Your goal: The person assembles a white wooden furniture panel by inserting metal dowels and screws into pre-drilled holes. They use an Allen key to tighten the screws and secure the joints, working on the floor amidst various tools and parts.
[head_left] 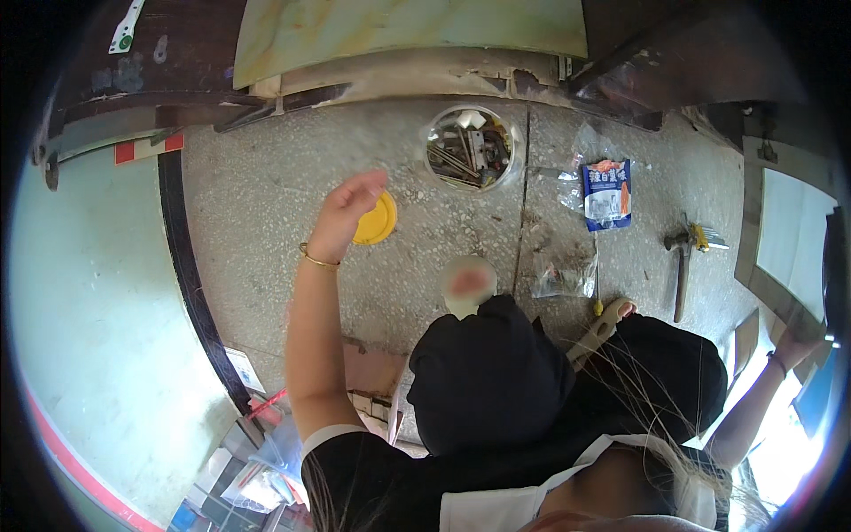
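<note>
My left hand [348, 211] reaches out over the floor, a bracelet on its wrist. Its fingers stretch loosely to the upper right and I see nothing held in them. Just beside and partly behind it lies a round yellow lid [379, 222]. Farther off, a round clear container [436, 164] holds metal tools and hardware pieces. Out at the far right rim is my right hand [800, 342], beside a cardboard-edged white panel [791, 244]; its fingers are too dark and small to read.
A blue food packet [607, 195] lies right of the container. A hammer [681, 279] and a yellow-handled tool [706, 238] rest farther right. Crumpled clear plastic [563, 277] lies nearer my feet. A wooden cabinet [417, 75] borders the far side; a pale door panel [106, 328] stands left.
</note>
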A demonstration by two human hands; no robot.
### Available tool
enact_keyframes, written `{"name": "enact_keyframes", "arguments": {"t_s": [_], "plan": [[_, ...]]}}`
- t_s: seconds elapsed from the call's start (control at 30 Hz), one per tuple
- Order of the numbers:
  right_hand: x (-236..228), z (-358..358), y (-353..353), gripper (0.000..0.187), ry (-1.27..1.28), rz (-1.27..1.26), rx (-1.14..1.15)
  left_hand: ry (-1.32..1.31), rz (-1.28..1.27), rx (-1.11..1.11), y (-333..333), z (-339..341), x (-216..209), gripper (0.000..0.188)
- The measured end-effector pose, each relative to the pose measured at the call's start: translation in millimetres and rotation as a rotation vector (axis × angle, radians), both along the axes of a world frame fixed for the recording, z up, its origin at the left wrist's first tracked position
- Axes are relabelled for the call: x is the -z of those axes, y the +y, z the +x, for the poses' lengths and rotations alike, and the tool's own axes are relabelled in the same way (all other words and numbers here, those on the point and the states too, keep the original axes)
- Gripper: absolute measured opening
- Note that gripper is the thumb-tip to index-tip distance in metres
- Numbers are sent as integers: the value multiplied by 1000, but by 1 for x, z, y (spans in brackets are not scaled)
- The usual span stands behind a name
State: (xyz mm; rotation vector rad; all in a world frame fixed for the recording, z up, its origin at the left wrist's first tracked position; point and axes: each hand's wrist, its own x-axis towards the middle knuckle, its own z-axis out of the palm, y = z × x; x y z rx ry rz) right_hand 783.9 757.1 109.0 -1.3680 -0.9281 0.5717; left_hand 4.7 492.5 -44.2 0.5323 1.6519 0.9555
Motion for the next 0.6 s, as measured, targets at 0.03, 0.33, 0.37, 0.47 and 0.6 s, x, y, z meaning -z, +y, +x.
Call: {"name": "enact_keyframes", "arguments": {"t_s": [0.03,0.33,0.37,0.47,0.6], "plan": [[-2,-29,-4,46,-72,-12,26,1,-8,-1,-1,-2,1,33],[6,29,-1,50,-140,-89,-9,-21,37,-38,-6,-8,10,32],[7,30,-1,51,-259,-114,-1,-23,37,-42,-8,-8,12,32],[4,31,-3,50,90,-106,-33,-15,66,-37,-16,-20,24,32],[-2,71,-23,52,54,-323,66,-24,29,-203,-20,-17,30,31]]}}
